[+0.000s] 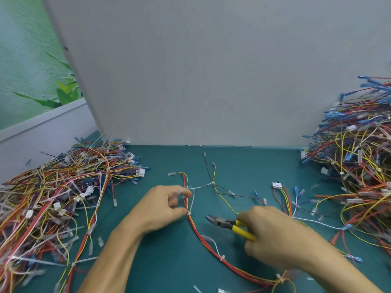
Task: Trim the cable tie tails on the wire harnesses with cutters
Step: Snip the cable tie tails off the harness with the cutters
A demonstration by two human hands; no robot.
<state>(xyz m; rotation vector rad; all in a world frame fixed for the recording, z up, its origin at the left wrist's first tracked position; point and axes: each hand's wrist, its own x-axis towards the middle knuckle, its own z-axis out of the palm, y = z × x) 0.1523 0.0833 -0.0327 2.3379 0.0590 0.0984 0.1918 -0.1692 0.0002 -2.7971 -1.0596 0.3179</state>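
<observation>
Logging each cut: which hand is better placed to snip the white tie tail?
Right. The right hand grips the cutters, tips pointing toward the tie tail; the left hand pinches the harness beside it.

The yellow handles of the cutters point(222, 222) disappear mostly inside the right hand point(275, 237), itself slightly blurred. The wire harness point(202, 234) runs under this hand and is hidden there. The left hand point(163, 208) covers the harness where its fingertips pinch it. The left pile point(53, 197) and the right pile point(364, 166) are cut by the picture edges (their connectors too small to tell).
</observation>
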